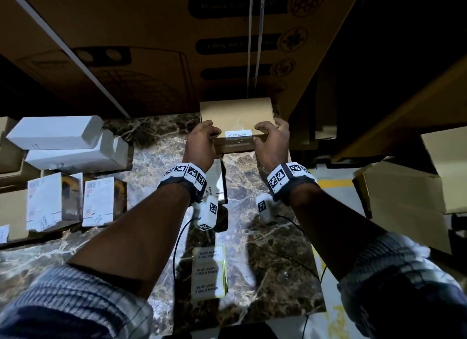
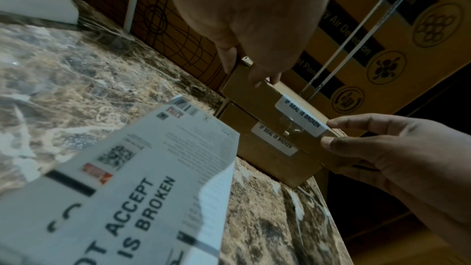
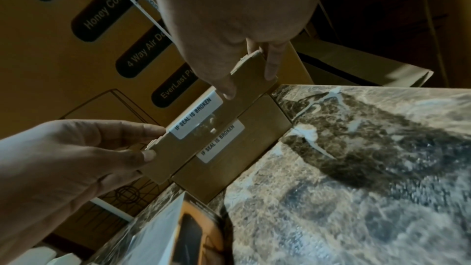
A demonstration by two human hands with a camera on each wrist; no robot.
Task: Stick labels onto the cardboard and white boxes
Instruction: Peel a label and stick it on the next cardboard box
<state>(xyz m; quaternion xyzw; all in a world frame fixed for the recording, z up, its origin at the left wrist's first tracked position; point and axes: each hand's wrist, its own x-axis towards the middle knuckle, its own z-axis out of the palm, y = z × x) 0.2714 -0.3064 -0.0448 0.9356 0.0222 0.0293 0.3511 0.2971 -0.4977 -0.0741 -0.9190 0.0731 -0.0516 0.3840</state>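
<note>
Small cardboard box (image 1: 236, 116), label (image 1: 238, 133) already folded over front edge, gripped at both ends by left hand (image 1: 201, 143) and right hand (image 1: 273, 141), held on top of second labelled box (image 2: 265, 148) on table (image 1: 156, 146), beside large carton (image 1: 177, 48). Risks judged: uneven release shifts stack; label edge lifts if left unpressed.

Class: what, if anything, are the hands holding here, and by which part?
Both hold the upper cardboard box: the left hand grips its left end, the right hand its right end.

Labelled flat cardboard box (image 1: 236, 116) sits atop another labelled box (image 3: 237, 154).
</note>
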